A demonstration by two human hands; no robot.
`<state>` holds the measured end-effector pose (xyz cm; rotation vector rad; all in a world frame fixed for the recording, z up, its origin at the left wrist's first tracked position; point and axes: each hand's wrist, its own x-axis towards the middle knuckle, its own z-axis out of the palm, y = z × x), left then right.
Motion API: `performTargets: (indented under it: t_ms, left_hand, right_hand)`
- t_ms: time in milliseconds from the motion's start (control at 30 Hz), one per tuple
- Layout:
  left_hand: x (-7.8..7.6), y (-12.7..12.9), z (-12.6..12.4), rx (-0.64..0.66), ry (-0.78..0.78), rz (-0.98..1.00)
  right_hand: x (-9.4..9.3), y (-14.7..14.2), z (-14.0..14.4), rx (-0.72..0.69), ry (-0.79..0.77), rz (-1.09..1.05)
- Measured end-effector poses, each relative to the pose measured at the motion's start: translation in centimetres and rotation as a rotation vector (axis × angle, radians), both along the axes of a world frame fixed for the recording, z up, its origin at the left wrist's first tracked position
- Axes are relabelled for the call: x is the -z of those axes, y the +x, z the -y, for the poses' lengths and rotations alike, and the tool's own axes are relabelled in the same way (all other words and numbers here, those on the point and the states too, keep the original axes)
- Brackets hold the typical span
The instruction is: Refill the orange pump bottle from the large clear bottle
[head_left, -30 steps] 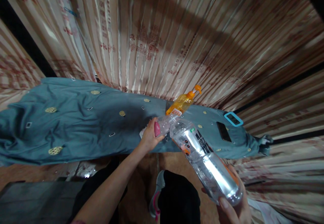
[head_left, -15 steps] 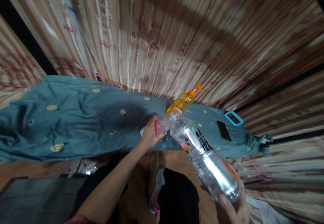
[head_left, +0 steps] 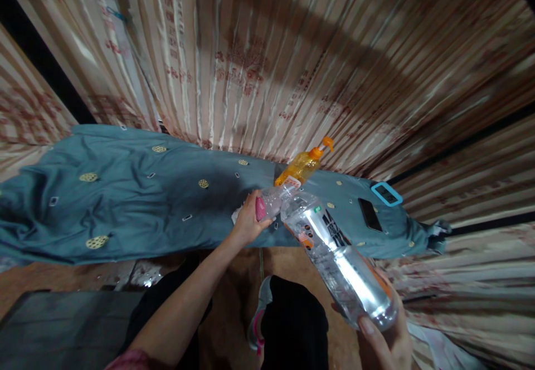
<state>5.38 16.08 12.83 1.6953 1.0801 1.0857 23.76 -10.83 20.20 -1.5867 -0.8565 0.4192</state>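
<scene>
My left hand [head_left: 249, 220] is wrapped round a small clear bottle with a pink label [head_left: 270, 204], above the cloth-covered table. In my right hand [head_left: 387, 336] is a large clear plastic bottle [head_left: 334, 258], gripped near its base and tilted so that its neck end points up and left. The neck end meets or overlaps the small bottle; whether the mouths touch cannot be made out. Just behind them stands an orange pump bottle [head_left: 298, 168], with a small white and orange label [head_left: 291, 182] in front of its lower part.
A teal cloth with yellow prints [head_left: 137, 208] covers the long narrow table. On its right lie a dark phone [head_left: 370, 215] and a blue-framed digital clock [head_left: 387, 194]. Patterned curtains [head_left: 251, 52] hang behind. A grey stool or box top [head_left: 62, 325] sits lower left.
Almost nothing differs. Both hands keep the two bottles in the same place, and the view has shifted only very slightly.
</scene>
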Motion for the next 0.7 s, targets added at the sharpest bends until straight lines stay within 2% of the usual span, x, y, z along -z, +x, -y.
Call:
performTargets:
  t_ms: [100, 267, 700]
  left_hand:
    - [-0.27, -0.02, 0.05, 0.002, -0.005, -0.002]
    - [-0.23, 0.01, 0.0, -0.006, 0.005, -0.007]
    - [0.36, -0.11, -0.21, -0.003, 0.035, 0.006]
  right_hand:
    - [-0.37, -0.26, -0.16, 0.057, -0.028, -0.036]
    - [-0.84, -0.63, -0.37, 0.057, -0.033, -0.033]
    - [-0.58, -0.72, -0.63, 0.068, -0.051, -0.023]
